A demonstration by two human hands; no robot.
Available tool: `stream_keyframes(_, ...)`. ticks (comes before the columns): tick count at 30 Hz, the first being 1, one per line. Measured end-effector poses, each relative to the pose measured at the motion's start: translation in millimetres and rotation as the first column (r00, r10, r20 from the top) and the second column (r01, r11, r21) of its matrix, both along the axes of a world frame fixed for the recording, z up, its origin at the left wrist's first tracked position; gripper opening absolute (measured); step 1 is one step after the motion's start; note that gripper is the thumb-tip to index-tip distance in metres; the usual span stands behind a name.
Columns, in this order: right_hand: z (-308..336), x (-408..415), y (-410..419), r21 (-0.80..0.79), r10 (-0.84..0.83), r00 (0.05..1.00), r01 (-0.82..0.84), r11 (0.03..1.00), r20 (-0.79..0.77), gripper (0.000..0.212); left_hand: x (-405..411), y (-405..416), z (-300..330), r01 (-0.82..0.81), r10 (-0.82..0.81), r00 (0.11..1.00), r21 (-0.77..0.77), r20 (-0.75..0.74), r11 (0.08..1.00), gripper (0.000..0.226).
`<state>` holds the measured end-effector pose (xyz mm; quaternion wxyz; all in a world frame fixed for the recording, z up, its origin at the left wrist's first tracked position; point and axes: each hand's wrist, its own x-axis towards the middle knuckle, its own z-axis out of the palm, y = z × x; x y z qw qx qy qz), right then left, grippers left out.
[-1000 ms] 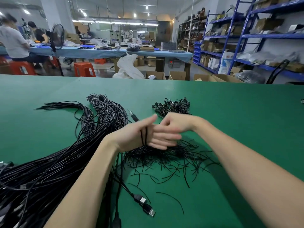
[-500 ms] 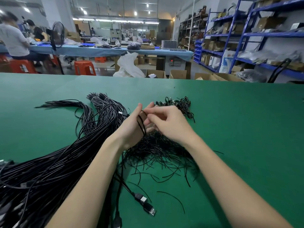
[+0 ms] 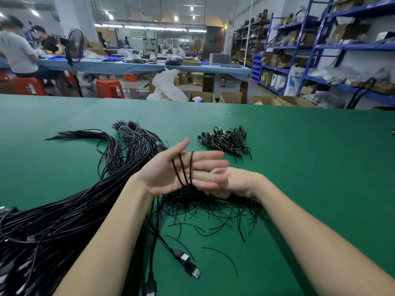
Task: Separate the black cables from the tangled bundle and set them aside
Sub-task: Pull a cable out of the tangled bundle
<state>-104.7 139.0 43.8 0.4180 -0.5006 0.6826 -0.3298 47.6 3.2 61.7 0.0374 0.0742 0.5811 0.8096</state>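
Nearest, 2 USB plugs lie on the green table, tailing from the big black cable bundle that sweeps off to the left. Above a scatter of short black strands, the left hand is palm-up, fingers straight and spread, with 3 thin strands looped over them. The right hand sits just beside, fingers blurred; I cannot tell their state. These strands look light, limp and prone to snagging, so pinching near an end seems best. Farther on lies a small tangled pile; beyond, orange stools, blue shelving and seated workers.
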Motion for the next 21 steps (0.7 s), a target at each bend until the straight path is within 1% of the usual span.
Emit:
stream_keyframes(1, 10.0, -4.1, -1.5, 0.038, 0.027, 0.989, -0.022, 0.999, -0.148, 0.03, -1.4, 1.3, -1.4, 0.041, -0.038, 0.998, -0.063, 0.049, 0.997, 0.074)
stream_keyframes(2, 21.0, -7.5, -3.6, 0.093, 0.061, 0.955, -0.036, 0.995, -0.29, 0.036, -3.0, 2.7, -2.0, 0.058, -0.048, 0.994, -0.115, 0.095, 0.992, 0.073)
stream_keyframes(3, 33.0, -9.3, -5.9, 0.141, 0.099, 0.907, -0.044, 0.989, -0.408, 0.038, -3.7, 3.0, -1.6, 0.057, -0.04, 0.992, -0.143, 0.121, 0.988, 0.073)
stream_keyframes(4, 45.0, -11.5, -9.0, 0.177, 0.139, 0.852, -0.055, 0.983, -0.505, 0.036, -3.3, 1.4, -0.8, 0.058, -0.039, 0.991, -0.145, 0.129, 0.988, 0.073)
stream_keyframes(5, 56.3, -13.6, -11.6, 0.212, 0.167, 0.82, -0.056, 0.976, -0.548, 0.033, -2.1, -1.4, -0.3, 0.064, -0.046, 0.99, -0.136, 0.131, 0.989, 0.074)
stream_keyframes(8, 87.5, -13.9, -19.3, 0.229, 0.155, 0.835, -0.035, 0.973, -0.529, 0.027, 0.3, -5.8, -0.1, 0.074, -0.045, 0.984, -0.166, 0.172, 0.983, 0.077)
stream_keyframes(9, 96.3, -10.9, -23.0, 0.223, 0.152, 0.803, -0.024, 0.974, -0.577, 0.028, -1.4, -4.1, -1.2, 0.068, -0.03, 0.98, -0.188, 0.198, 0.98, 0.077)
stream_keyframes(11, 107.9, -1.5, -31.7, 0.212, 0.157, 0.7, -0.008, 0.977, -0.697, 0.026, -6.5, 2.4, -2.7, 0.028, 0.037, 0.969, -0.258, 0.245, 0.966, 0.077)
stream_keyframes(13, 111.4, 8.8, -37.8, 0.148, 0.108, 0.627, 0.013, 0.989, -0.772, 0.025, -12.4, 7.7, -3.9, -0.056, 0.131, 0.962, -0.298, 0.238, 0.953, 0.077)
stream_keyframes(15, 106.5, 16.2, -35.1, -0.015, -0.049, 0.612, 0.06, 0.998, -0.79, 0.027, -15.6, 6.8, -3.1, -0.22, 0.274, 0.947, -0.283, 0.169, 0.934, 0.071)
stream_keyframes(16, 100.4, 19.5, -31.2, -0.121, -0.151, 0.636, 0.092, 0.988, -0.756, 0.026, -15.8, 3.8, -3.2, -0.306, 0.346, 0.929, -0.26, 0.127, 0.916, 0.067)
stream_keyframes(17, 91.7, 22.5, -27.4, -0.231, -0.258, 0.688, 0.134, 0.964, -0.678, 0.023, -16.0, 0.6, -3.1, -0.372, 0.398, 0.912, -0.216, 0.096, 0.903, 0.066)
stream_keyframes(18, 80.8, 26.2, -23.5, -0.332, -0.353, 0.762, 0.191, 0.924, -0.543, 0.021, -16.0, -1.4, -2.0, -0.409, 0.423, 0.903, -0.15, 0.075, 0.9, 0.066)
stream_keyframes(19, 67.6, 31.1, -20.4, -0.41, -0.425, 0.84, 0.275, 0.87, -0.338, 0.019, -15.4, -1.0, -0.5, -0.42, 0.425, 0.903, -0.083, 0.059, 0.904, 0.067)
stream_keyframes(20, 54.9, 36.7, -17.3, -0.436, -0.46, 0.884, 0.383, 0.814, -0.083, 0.017, -14.9, 0.1, 0.8, -0.421, 0.422, 0.906, -0.027, 0.047, 0.907, 0.066)
stream_keyframes(21, 42.1, 41.3, -14.8, -0.412, -0.456, 0.875, 0.481, 0.774, 0.163, 0.015, -14.7, 1.5, 1.6, -0.432, 0.431, 0.901, 0.018, 0.046, 0.902, 0.066)
